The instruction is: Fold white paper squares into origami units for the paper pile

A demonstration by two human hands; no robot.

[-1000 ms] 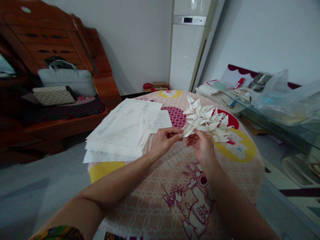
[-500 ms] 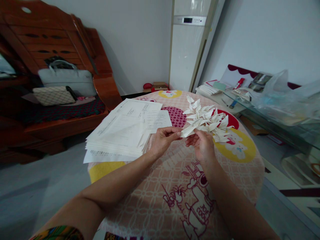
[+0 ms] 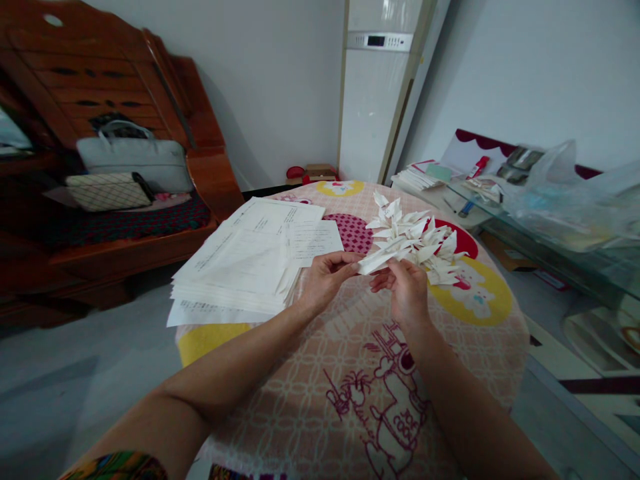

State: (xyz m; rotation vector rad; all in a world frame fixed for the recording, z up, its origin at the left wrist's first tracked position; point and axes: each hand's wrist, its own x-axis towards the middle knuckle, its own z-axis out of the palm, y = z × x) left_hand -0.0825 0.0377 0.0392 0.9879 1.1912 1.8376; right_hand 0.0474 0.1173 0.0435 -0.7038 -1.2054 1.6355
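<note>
Head view: our two hands hold one strip [image 3: 371, 264] of folded paper above the worktop [image 3: 300, 393].
Our left hand [image 3: 325, 283] pinches its left end, grip closed between thumb and fingers; our right hand [image 3: 407, 287] has thumb and forefinger closed on its near edge, other fingers loosely curled. The strip sits between the hands, its far end overlapping the cluster [image 3: 425, 233] in view; whether they touch, we cannot tell. The two-sided hold probably keeps it steady, and the stack [image 3: 235, 267] on our left and cluster on our right seem placed within easy reach. We count one strip, one stack and one cluster; its folded pieces overlap too much to count, as do the stack's sheets.
</note>
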